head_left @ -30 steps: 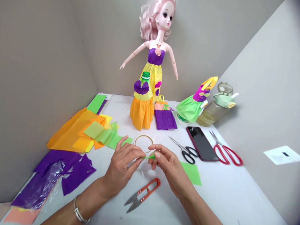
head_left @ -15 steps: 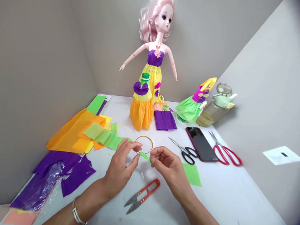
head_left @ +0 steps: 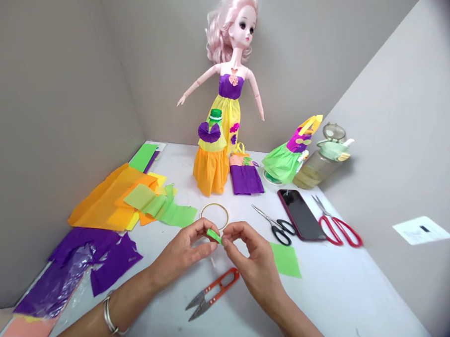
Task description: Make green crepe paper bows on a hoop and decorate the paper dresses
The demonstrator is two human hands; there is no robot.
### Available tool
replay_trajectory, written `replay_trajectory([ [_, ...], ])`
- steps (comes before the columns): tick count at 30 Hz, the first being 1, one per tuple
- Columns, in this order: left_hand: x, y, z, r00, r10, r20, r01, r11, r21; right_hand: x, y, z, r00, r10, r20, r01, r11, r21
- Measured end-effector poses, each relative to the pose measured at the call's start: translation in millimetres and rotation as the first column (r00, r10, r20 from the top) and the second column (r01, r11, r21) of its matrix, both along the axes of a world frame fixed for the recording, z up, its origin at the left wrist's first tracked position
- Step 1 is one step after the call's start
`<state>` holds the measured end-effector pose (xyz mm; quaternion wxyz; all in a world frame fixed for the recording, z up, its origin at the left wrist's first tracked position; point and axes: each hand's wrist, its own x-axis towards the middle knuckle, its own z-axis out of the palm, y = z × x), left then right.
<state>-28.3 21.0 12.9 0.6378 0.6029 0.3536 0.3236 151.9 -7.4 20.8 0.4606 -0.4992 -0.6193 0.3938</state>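
Observation:
A small folded strip of green crepe paper (head_left: 214, 235) is pinched between the fingertips of both my hands, just above the white table. My left hand (head_left: 184, 251) grips its left end with thumb and forefinger; a silver bangle sits on that wrist. My right hand (head_left: 249, 259) pinches the right end. Right behind the strip lies a thin gold ring (head_left: 215, 214). Orange thread snips (head_left: 212, 293) lie below my hands, and a green paper square (head_left: 286, 259) lies beside my right hand.
A doll (head_left: 228, 84) in a purple and yellow paper dress stands at the back with small paper dresses (head_left: 211, 160) around it. Black scissors (head_left: 274, 225), a phone (head_left: 300, 214) and red scissors (head_left: 338, 225) lie right. Coloured paper sheets (head_left: 115, 198) are piled left. A bottle (head_left: 324, 163) stands beside the wall.
Both hands stayed together over the same spot and shifted their pinch along the green strip, which now looks shorter and more folded. Nothing else on the table moved.

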Motion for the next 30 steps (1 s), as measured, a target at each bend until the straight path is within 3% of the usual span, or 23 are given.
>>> replay_trajectory([
  [2, 0.3, -0.8, 0.3, 1.0, 0.002, 0.002, -0.002, 1.0, -0.009, -1.8, -2.8, -3.2, 0.991, -0.039, 0.127, 0.019, 0.987, 0.158],
  [6, 1.0, -2.1, 2.8, 1.0, 0.01, 0.019, -0.009, 0.999, -0.039, -3.5, -5.9, -9.4, 0.939, -0.119, 0.324, -0.028, 0.909, 0.415],
  [11, 3.4, -1.4, 3.1, 0.999, 0.044, -0.012, -0.045, 0.995, -0.093, -4.7, -5.3, -13.3, 0.902, -0.147, 0.407, -0.101, 0.843, 0.528],
  [19, 5.4, -0.6, 4.6, 0.998, 0.055, 0.0, -0.055, 0.988, -0.145, -5.5, -5.4, -10.9, 0.926, -0.13, 0.355, -0.058, 0.879, 0.473],
  [25, 3.4, 0.2, 3.0, 0.998, 0.05, 0.041, -0.044, 0.992, -0.122, -4.2, -4.8, -6.6, 0.97, -0.068, 0.232, -0.003, 0.957, 0.291],
  [30, 3.5, 0.1, 4.6, 0.998, 0.053, 0.046, -0.046, 0.989, -0.14, -2.7, -3.8, -2.3, 0.994, -0.039, 0.103, 0.024, 0.989, 0.143],
])
